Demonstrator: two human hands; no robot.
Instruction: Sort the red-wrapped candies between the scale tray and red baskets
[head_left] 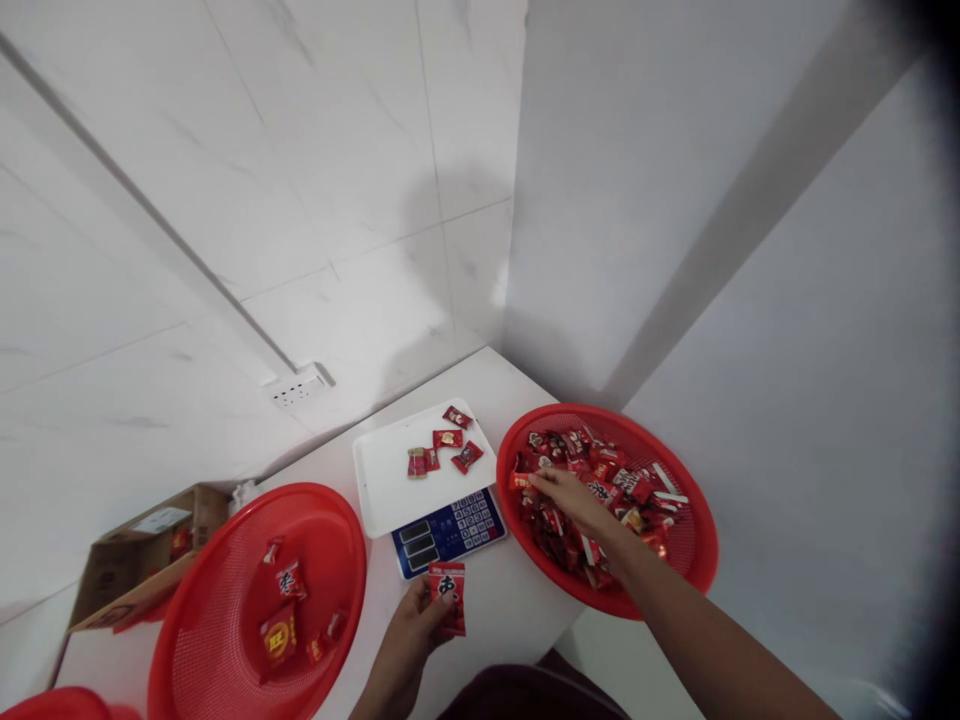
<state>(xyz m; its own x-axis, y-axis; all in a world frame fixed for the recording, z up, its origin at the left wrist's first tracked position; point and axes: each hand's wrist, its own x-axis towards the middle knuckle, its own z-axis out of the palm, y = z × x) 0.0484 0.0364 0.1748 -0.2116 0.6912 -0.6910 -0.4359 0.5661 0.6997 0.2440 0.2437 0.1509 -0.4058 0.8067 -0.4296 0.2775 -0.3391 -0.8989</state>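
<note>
My left hand (416, 625) is closed, thumb and fingers pinching a red wrapped snack packet (453, 618) with a black character on white, in front of the scale. My right hand (571, 498) reaches into the right red basket (701, 520), its fingers closed on a small red and gold packet (520, 481) near the basket's left rim. Many red wrapped sweets (577, 455) and a few white sticks (670, 497) fill that basket. Between the hands stands a digital scale (450, 535). On its white tray (382, 485) lie several small red wrapped sweets (448, 439).
At the left, another red basket (214, 610) holds several loose packets (279, 635). Behind it is an open cardboard box (112, 575). Part of a further red container (60, 705) shows at the lower left corner. Walls meet behind the white table (491, 385); a socket (300, 388) is on one.
</note>
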